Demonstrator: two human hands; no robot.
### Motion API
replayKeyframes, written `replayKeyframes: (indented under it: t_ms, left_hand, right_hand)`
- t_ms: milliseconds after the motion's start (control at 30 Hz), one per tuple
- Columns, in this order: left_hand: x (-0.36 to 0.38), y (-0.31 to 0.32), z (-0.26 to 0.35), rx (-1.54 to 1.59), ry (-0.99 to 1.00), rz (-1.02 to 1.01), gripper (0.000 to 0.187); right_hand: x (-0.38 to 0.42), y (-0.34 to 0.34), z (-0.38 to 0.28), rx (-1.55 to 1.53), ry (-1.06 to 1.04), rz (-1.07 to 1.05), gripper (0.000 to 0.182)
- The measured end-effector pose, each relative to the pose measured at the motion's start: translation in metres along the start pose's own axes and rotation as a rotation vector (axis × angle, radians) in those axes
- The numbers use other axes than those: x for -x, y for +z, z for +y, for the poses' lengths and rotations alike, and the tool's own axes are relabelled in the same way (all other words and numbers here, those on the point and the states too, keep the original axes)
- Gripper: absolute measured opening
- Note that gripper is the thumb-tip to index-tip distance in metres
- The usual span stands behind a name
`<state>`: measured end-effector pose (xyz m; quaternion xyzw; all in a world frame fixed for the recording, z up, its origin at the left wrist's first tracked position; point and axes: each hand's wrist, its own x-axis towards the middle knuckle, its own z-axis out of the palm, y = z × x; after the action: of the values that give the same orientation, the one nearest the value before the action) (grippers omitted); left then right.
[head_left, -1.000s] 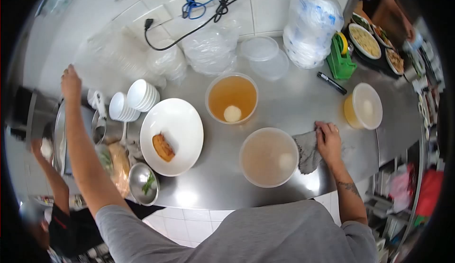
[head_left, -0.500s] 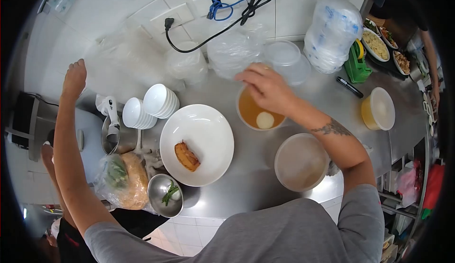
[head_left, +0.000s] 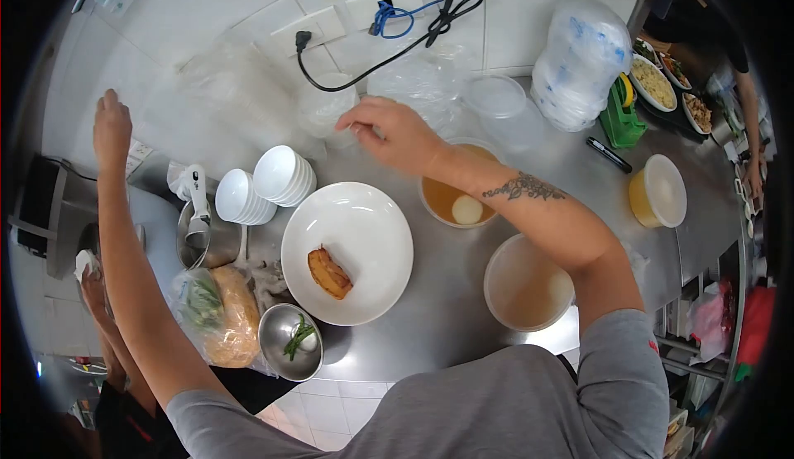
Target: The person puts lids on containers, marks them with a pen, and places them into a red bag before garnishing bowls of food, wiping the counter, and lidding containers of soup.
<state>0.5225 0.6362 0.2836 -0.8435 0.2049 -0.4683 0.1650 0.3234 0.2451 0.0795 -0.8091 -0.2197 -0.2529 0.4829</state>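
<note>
My right hand (head_left: 389,132) reaches across the steel counter (head_left: 430,310), fingers loosely spread and holding nothing, hovering near the clear plastic bags (head_left: 327,112) by the wall. It is above and behind a white plate (head_left: 347,240) with a browned piece of food (head_left: 329,273) on it. My left hand (head_left: 112,128) is stretched out far left against the tiled wall, holding nothing visible. An open tub of amber broth (head_left: 451,198) sits under my right forearm.
Two stacks of small white bowls (head_left: 265,182), a tub of cloudy liquid (head_left: 529,281), a lidded yellow tub (head_left: 657,190), a steel bowl with greens (head_left: 289,341), a bagged bundle (head_left: 217,314), stacked lids (head_left: 579,58), a marker (head_left: 609,153). Another person's hand (head_left: 87,273) is low left.
My right hand left the grey cloth at the right, passed over the broth tub and moved left toward the plastic bags. My left hand shifted slightly along the wall.
</note>
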Motion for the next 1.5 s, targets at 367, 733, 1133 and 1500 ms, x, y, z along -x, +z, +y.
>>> replayKeyframes:
  t_ms: [367, 733, 1133, 1500]
  left_hand:
    - [0.127, -0.145, 0.36, 0.898, 0.641, -0.088, 0.026]
    - [0.145, -0.153, 0.406, 1.187, 0.306, -0.35, 0.027]
    - [0.144, -0.104, 0.453, 0.962, -0.209, -0.709, 0.053]
    - [0.161, -0.1, 0.474, 0.81, -0.326, -0.599, 0.047]
  right_hand:
    - [0.08, -0.124, 0.06, -0.462, 0.845, 0.319, 0.021]
    - [0.119, -0.095, 0.077, 0.145, 0.43, 0.199, 0.015]
    - [0.13, -0.092, 0.063, 0.237, 0.632, 0.018, 0.026]
    - [0.151, -0.084, 0.062, 0.358, 0.184, 0.099, 0.035]
